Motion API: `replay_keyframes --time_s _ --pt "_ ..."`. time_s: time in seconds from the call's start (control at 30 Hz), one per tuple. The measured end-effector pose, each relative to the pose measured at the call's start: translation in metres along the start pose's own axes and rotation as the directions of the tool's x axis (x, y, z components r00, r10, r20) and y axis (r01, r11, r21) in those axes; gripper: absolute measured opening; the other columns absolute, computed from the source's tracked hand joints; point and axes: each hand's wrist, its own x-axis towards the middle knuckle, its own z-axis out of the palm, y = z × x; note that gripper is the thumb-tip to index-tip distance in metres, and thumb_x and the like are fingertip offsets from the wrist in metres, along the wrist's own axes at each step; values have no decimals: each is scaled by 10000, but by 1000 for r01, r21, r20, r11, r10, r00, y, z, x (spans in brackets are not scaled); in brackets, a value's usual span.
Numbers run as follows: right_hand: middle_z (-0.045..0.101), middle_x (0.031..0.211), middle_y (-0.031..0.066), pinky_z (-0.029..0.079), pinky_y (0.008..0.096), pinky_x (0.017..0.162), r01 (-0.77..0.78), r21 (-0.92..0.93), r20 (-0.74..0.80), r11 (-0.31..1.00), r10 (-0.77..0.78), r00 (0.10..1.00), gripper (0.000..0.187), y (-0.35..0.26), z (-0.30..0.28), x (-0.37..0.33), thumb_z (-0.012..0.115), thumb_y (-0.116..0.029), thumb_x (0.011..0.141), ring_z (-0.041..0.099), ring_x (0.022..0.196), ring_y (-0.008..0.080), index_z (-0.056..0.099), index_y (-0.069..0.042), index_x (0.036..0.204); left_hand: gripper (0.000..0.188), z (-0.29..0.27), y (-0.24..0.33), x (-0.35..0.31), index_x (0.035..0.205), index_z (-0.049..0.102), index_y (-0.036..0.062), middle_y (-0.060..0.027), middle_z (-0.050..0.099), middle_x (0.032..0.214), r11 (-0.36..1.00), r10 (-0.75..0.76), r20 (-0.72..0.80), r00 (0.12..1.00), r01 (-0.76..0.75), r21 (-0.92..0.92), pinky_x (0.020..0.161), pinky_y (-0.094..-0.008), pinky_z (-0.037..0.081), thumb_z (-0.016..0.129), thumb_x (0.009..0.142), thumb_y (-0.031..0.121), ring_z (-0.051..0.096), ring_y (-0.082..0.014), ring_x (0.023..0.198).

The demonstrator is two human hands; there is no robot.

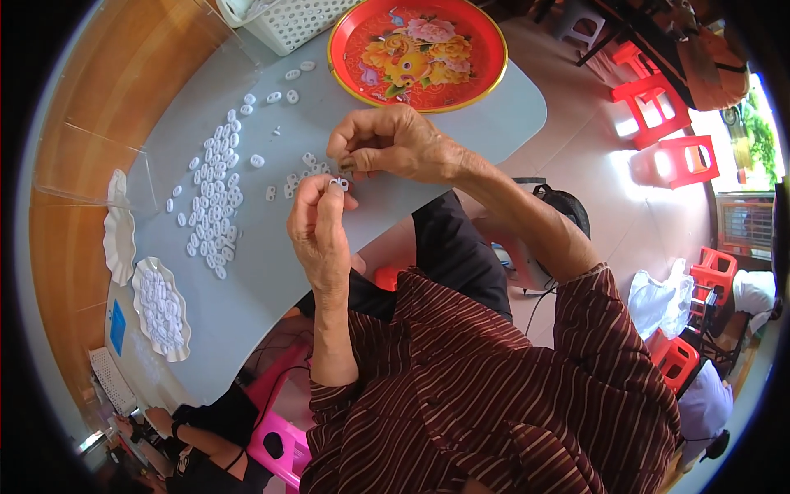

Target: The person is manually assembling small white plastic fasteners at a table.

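Observation:
My left hand (322,226) pinches a small white two-holed plastic piece (339,184) between thumb and fingertips, just above the table's near edge. Close beyond it, my right hand (397,146) is closed in a pinch; whatever sits between its fingertips is too small to make out. The two hands are nearly touching. Beside the left fingertips lies a small cluster of similar white two-holed pieces (306,170). Farther left spreads a large pile of white oval plastic pieces (216,189), with a few loose ovals (257,160) around it.
A red round tray (336,70) with a flower pattern and a white perforated basket (284,37) stand at the far side of the grey table (271,247). At the left, a scalloped white dish (186,346) holds more ovals. Another person's arm (210,443) shows at lower left. Red stools (650,99) stand rightward.

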Motion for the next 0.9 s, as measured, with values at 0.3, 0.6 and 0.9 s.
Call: replay_keyframes --time_s 0.3,0.6,0.9 --pt "637 854 29 480 233 734 27 -71 10 997 -26 1000 214 0 2 -1 623 -45 833 588 807 82 563 -31 1038 131 3 4 -1 860 577 22 -9 522 691 991 99 21 995 -100 90 590 -225 366 538 863 148 451 -71 641" --pt "609 851 21 471 231 735 -4 -114 24 993 6 1000 246 -3 0 -4 613 0 837 551 768 74 510 -30 1059 147 2 4 -2 864 571 15 -17 528 695 986 88 36 995 -92 138 585 -233 376 545 877 158 465 -75 648" --pt "632 856 34 467 238 732 49 -62 -10 997 -50 999 265 -1 9 -3 632 -23 836 554 780 75 516 -38 1074 188 -3 9 -5 870 592 13 -2 496 700 986 101 33 994 -105 132 629 -234 354 542 886 194 440 -84 684"
